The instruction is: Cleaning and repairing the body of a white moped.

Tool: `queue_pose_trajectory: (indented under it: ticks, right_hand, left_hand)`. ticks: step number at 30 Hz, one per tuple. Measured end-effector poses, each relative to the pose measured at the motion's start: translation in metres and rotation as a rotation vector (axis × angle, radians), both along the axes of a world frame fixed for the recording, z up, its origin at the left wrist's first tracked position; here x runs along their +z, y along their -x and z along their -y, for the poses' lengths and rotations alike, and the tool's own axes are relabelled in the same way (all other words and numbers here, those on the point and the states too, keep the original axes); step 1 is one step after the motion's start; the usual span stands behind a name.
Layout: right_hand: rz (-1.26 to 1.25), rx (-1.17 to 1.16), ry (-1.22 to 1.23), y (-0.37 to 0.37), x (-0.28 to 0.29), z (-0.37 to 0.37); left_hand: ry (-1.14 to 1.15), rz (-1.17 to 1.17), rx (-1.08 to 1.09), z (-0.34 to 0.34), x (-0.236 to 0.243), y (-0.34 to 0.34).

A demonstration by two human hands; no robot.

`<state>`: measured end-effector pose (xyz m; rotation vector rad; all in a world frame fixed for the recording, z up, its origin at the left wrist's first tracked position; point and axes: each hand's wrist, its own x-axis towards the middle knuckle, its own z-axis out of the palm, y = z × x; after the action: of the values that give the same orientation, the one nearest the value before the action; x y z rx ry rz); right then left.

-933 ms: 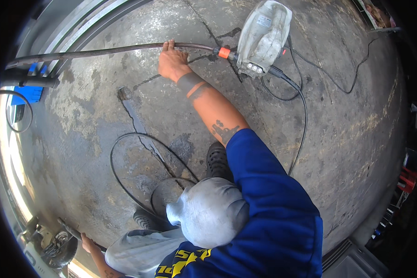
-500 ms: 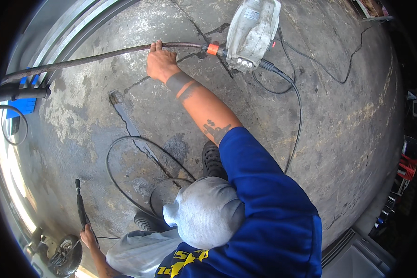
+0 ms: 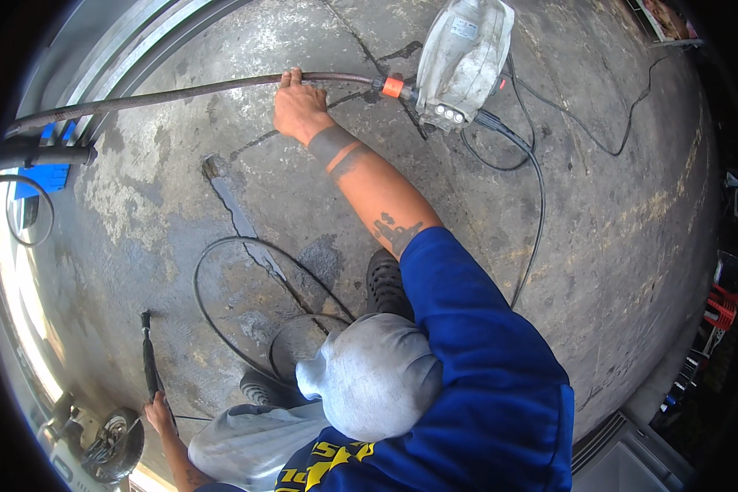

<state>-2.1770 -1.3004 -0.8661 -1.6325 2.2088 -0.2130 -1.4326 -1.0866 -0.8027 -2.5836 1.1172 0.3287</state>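
Note:
My right hand (image 3: 301,107) is closed over a long dark hose (image 3: 164,96), which runs to an orange connector (image 3: 392,87) on a dirty grey machine (image 3: 461,57) at the top. Black cables (image 3: 538,205) leave the machine and loop over the floor. At the lower left, my left hand (image 3: 159,410) grips a long black spray gun (image 3: 148,353), its dark tip pointing toward the top of the view. A coiled black cable (image 3: 198,291) lies by my shoes (image 3: 385,283).
Cracked concrete floor (image 3: 615,246) surrounds me. Metal rails (image 3: 119,57) and a blue object (image 3: 45,178) sit upper left. A wheeled vehicle (image 3: 107,443) is at lower left, red items (image 3: 722,307) at the right edge and a grey lidded unit (image 3: 623,459) at lower right.
The spray gun has swung from lying low and slanted to pointing up the view, and my left hand rose slightly with it. My right hand stays on the hose.

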Motion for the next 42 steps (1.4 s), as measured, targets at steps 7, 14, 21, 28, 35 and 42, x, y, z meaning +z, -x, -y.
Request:
queue_pose_trajectory:
  ticks: [7,14,21,28,35,42]
  right_hand:
    - [0.027,-0.018,-0.012,0.002,0.000,-0.002]
    - [-0.040,0.011,-0.019,0.005,-0.002,-0.001]
    - [0.000,-0.001,-0.001,-0.003,-0.004,0.001]
    - [-0.010,-0.005,-0.002,0.002,-0.003,0.001]
    - [-0.029,-0.007,-0.059,0.000,-0.002,0.003]
    - [-0.021,0.006,-0.007,0.005,-0.007,0.004]
  left_hand:
    - [0.070,-0.055,-0.040,-0.005,0.013,0.036]
    - [0.133,-0.124,-0.105,-0.001,0.022,0.064]
    - [0.134,-0.102,-0.129,-0.009,0.017,0.039]
    - [0.116,-0.109,-0.090,-0.008,0.016,0.041]
    - [0.126,-0.086,-0.115,-0.011,0.007,0.027]
    - [0.154,-0.194,-0.102,-0.011,0.000,0.021]
